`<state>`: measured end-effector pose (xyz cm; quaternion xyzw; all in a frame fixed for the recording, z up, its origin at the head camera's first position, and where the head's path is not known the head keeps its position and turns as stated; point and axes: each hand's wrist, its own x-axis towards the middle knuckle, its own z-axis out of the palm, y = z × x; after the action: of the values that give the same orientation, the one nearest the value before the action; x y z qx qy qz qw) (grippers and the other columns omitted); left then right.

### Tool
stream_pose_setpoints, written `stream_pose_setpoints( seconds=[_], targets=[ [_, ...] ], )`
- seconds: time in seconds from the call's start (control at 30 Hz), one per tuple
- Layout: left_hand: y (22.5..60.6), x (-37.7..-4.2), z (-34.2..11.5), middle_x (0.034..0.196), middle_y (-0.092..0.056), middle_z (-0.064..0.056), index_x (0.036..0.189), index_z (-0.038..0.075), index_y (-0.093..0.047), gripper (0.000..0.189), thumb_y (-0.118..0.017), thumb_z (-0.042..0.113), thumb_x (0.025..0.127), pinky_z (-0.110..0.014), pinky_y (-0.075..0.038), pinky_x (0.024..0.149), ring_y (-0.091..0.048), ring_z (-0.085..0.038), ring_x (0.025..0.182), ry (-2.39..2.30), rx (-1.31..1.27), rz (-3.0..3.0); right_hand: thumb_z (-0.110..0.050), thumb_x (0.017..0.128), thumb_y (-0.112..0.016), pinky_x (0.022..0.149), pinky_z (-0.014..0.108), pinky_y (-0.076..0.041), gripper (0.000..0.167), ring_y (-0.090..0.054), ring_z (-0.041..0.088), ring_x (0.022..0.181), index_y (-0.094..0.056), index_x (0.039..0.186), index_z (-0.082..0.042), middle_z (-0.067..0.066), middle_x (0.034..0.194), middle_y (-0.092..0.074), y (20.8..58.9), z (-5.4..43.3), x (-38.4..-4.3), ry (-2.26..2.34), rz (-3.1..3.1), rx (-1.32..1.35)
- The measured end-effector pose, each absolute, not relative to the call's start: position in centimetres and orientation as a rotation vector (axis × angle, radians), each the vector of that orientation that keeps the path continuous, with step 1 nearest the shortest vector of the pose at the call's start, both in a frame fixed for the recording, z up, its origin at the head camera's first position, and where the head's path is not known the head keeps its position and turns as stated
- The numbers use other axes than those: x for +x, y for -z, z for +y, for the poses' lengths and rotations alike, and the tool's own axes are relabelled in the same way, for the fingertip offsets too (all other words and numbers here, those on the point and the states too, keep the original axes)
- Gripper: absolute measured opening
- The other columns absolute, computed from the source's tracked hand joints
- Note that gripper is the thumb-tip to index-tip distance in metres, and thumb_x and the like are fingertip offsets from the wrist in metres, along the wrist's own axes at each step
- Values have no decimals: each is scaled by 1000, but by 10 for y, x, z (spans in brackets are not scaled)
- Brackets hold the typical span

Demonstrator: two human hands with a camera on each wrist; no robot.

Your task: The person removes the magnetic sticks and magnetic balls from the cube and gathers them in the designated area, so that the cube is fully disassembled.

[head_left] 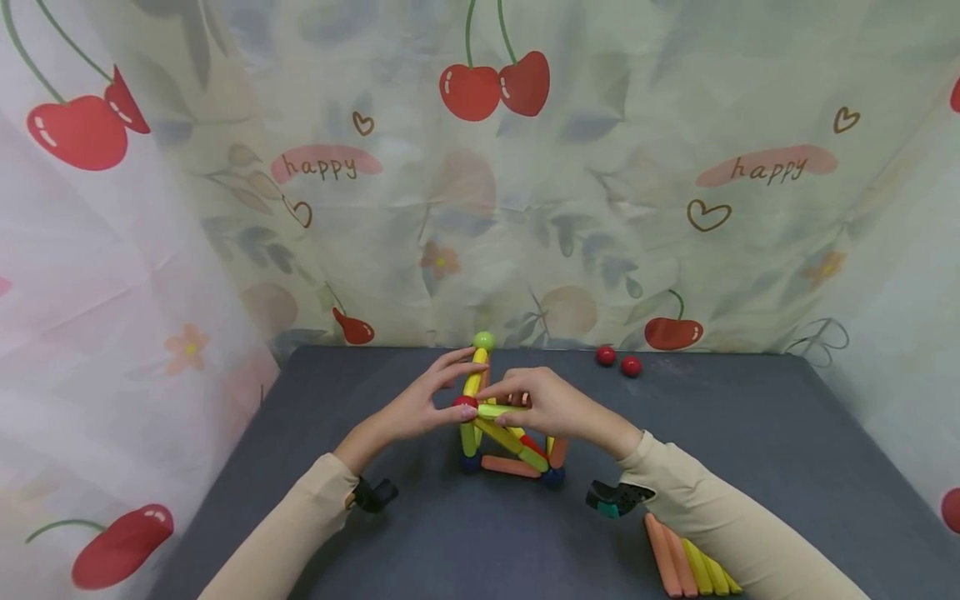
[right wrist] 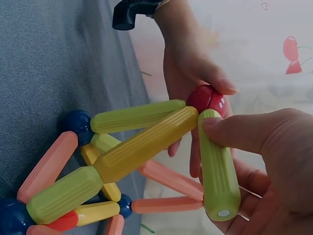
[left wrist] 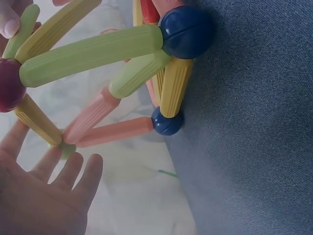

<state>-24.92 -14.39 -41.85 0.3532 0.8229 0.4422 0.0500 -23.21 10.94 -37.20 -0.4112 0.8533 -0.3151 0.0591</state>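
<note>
A frame of magnetic rods and balls stands on the dark table (head_left: 405,533). My left hand (head_left: 408,410) steadies its red ball (right wrist: 208,98), thumb against the ball and fingers reaching along the yellow rod (head_left: 476,375) toward the light green ball (head_left: 483,340) on top. Between thumb and fingers my right hand (head_left: 551,404) pinches a light green rod (right wrist: 219,171). One end of that rod is right at the red ball; the other end is free, with a silvery disc showing. Lower down are blue balls (head_left: 552,477) joined by an orange rod (head_left: 510,466).
Two loose red balls (head_left: 632,366) lie near the table's back edge. At the front right, under the right forearm, several orange rods (head_left: 663,557) and yellow rods (head_left: 697,567) lie side by side. A printed cloth (head_left: 637,125) hangs behind and at both sides.
</note>
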Motion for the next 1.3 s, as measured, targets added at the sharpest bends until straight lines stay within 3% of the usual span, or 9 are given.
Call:
stream_pose_setpoints(
  seconds=[0.17, 0.37, 0.67, 0.8, 1.03, 1.3],
  targets=[
    [419, -249, -144, 166, -17, -3, 150, 20, -44, 62, -68, 32, 94, -61, -36, 110, -27, -32, 147, -1366, 1070, 2496, -19, 91, -72, 64, 22, -46, 39, -54, 9, 73, -67, 129, -25, -7, 97, -65, 370, 109, -232, 907, 2594, -1265],
    [424, -251, -144, 165, -18, 1, 149, 24, -44, 65, -67, 45, 92, -61, -37, 110, -27, -30, 147, -1366, 1079, 2510, -18, 93, -69, 68, 22, -46, 38, -52, 6, 78, -66, 131, -25, -7, 99, -65, 366, 108, -231, 847, 2617, -1342],
    [425, -252, -142, 165, -18, -3, 148, 25, -45, 65, -68, 45, 91, -63, -37, 109, -27, -32, 147, -1392, 1115, 2494, -13, 94, -67, 73, 22, -44, 34, -50, 8, 83, -70, 125, -25, -5, 99, -65, 358, 111, -231, 655, 2728, -1487],
    [426, -252, -141, 165, -17, -2, 149, 22, -45, 68, -68, 48, 91, -63, -37, 109, -26, -32, 148, -1380, 1106, 2505, -10, 93, -68, 75, 23, -47, 36, -52, 8, 86, -71, 125, -26, -5, 99, -64, 358, 114, -231, 656, 2737, -1473],
    [426, -251, -142, 165, -17, -2, 148, 32, -44, 63, -67, 48, 91, -61, -37, 110, -26, -31, 148, -1365, 1095, 2517, -12, 94, -66, 77, 25, -49, 34, -55, 8, 88, -70, 126, -24, -5, 104, -65, 357, 121, -229, 784, 2664, -1381],
    [425, -251, -141, 165, -18, -1, 148, 33, -44, 63, -67, 48, 91, -60, -38, 110, -27, -30, 148, -1366, 1082, 2516, -18, 95, -67, 73, 24, -49, 32, -55, 7, 82, -68, 125, -27, -7, 104, -64, 353, 130, -223, 855, 2641, -1300]
  ],
)
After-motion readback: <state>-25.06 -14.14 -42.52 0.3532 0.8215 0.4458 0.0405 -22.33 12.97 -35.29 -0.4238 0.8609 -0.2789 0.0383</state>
